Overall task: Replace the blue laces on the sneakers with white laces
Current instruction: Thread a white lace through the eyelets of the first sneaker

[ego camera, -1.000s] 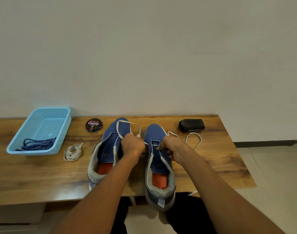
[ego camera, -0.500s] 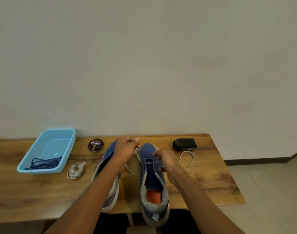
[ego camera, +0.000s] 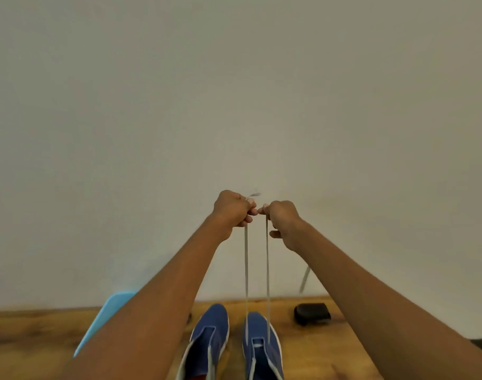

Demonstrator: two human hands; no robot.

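Two blue sneakers stand side by side on the wooden table (ego camera: 311, 352), toes away from me: the left sneaker (ego camera: 206, 335) and the right sneaker (ego camera: 260, 344). A white lace (ego camera: 267, 270) runs through the right sneaker's front eyelets, and both of its strands rise straight up, taut. My left hand (ego camera: 234, 209) grips the left strand and my right hand (ego camera: 282, 218) grips the right strand, both raised high in front of the wall, knuckles nearly touching. A loose blurred lace end (ego camera: 305, 278) hangs below my right forearm.
A light blue plastic basket (ego camera: 108, 314) sits on the table at the left, mostly hidden behind my left forearm. A small black object (ego camera: 312, 313) lies at the back right of the table. A plain wall fills the background.
Both hands have risen from the right sneaker's eyelets to high above the table, pulling the white lace's two strands up taut. The camera has tilted up, so less of the table shows.
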